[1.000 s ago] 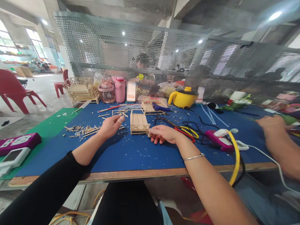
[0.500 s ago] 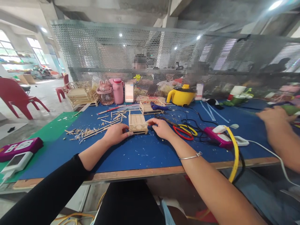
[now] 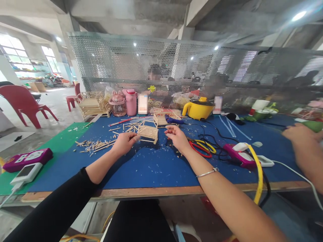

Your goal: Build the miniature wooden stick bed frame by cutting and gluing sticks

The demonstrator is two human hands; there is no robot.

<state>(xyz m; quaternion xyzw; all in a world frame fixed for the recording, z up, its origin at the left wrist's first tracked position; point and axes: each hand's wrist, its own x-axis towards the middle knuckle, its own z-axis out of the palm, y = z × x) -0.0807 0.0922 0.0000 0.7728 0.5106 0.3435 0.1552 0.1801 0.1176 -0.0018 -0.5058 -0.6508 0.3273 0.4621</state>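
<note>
A co-worker's hand at the right is motion-blurred and cut by the edge — its grasp unreadable. Behind the mesh screen, seated people stay indistinct — faces blurred.

One head-worn camera looks forward and slightly down across the blue table, near its front edge; a mesh screen fills the upper frame.
</note>
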